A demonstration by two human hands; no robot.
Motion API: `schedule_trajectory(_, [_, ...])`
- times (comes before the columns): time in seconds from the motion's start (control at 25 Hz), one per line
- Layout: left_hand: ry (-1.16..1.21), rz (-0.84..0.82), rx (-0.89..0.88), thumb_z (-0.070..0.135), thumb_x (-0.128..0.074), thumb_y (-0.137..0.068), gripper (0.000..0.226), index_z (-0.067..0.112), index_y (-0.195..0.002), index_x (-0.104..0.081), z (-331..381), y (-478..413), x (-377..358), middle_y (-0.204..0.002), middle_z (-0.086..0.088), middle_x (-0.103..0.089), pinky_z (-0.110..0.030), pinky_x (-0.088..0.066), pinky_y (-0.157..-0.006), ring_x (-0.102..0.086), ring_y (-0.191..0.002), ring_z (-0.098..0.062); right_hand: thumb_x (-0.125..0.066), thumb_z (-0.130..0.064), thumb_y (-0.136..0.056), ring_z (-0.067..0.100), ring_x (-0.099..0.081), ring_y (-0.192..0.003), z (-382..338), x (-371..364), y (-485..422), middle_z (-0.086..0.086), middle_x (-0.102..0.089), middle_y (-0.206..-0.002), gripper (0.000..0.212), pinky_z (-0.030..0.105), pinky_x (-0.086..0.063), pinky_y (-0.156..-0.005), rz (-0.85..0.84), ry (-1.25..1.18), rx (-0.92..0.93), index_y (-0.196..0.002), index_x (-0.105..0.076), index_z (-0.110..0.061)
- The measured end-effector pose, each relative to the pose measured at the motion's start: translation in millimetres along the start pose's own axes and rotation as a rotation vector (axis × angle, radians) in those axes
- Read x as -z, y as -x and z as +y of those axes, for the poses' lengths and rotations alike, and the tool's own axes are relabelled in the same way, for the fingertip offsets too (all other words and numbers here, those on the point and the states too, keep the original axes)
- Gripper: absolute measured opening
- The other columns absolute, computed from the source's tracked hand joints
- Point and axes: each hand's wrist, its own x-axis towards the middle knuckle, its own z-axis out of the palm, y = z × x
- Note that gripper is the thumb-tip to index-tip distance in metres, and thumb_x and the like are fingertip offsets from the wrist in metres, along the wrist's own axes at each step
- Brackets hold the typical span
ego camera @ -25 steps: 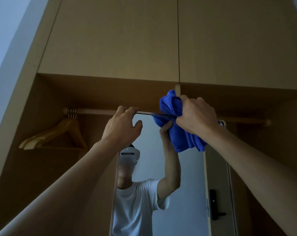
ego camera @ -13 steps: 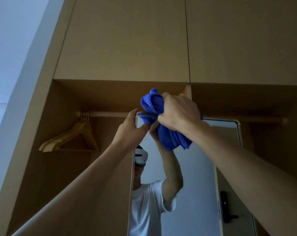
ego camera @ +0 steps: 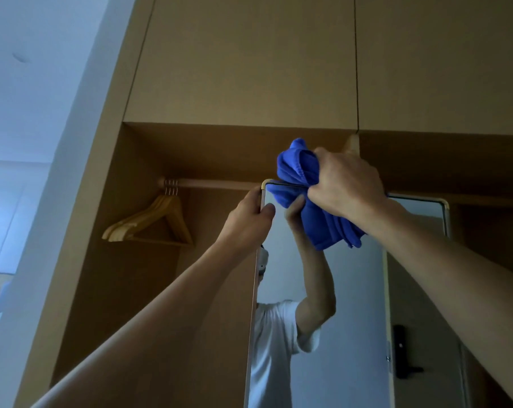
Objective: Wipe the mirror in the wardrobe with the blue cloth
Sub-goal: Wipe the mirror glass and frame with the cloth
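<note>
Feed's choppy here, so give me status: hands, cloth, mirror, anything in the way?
Left hand grips mirror at left edge, near top corner. Right hand holds blue cloth bunched on its top edge. Hangers clear, off left.

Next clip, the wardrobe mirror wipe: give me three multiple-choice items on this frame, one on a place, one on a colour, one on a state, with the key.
1. Where on the rail do the hangers hang?
A. left end
B. middle
C. right end

2. The cloth is:
A. red
B. blue
C. white

3. The left hand:
A. hangs idle
B. grips the mirror by its left edge
C. holds a hanger

Key: 1 A, their hooks sit by the rail's left end. 2 B, it shows bright blue in the right hand. 3 B, the thumb lies on the glass and the fingers go behind the frame.
</note>
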Motion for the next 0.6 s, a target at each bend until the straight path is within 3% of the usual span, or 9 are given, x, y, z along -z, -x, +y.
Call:
schedule_trajectory(0.2, [0.085, 0.025, 0.043, 0.023, -0.047, -0.102, 0.022, 0.04, -0.098, -0.059, -10, 15, -3, -0.101, 0.009, -0.074, -0.052, -0.057, -0.093, -0.071, -0.097, -0.019, -0.059, -0.025, -0.083, 0.025, -0.047, -0.083, 29, 9, 10, 0.003, -0.052, -0.079, 0.021, 0.035, -0.036, -0.064, -0.017, 0.071, -0.106, -0.1, -0.049, -0.019])
schedule_trajectory(0.36, [0.132, 0.03, 0.085, 0.03, -0.056, -0.099, 0.026, 0.034, -0.124, -0.059, -23, 28, -4, -0.101, 0.018, -0.07, -0.042, -0.059, -0.087, -0.068, -0.094, -0.008, -0.058, -0.024, -0.082, 0.026, -0.046, -0.083, 7, 7, 2, -0.003, -0.048, -0.071, 0.017, 0.036, -0.037, -0.065, -0.039, 0.043, -0.031, -0.096, -0.049, -0.02])
schedule_trajectory(0.6, [0.108, -0.014, 0.157, 0.033, -0.061, -0.094, 0.04, 0.027, -0.133, -0.057, -39, 56, -5, -0.109, 0.005, -0.072, -0.05, -0.058, -0.091, -0.071, -0.1, -0.021, -0.06, -0.02, -0.081, 0.026, -0.044, -0.089, -37, -5, -8, 0.001, -0.058, -0.085, 0.021, 0.035, -0.033, -0.068, -0.025, 0.007, 0.112, -0.099, -0.049, -0.02])
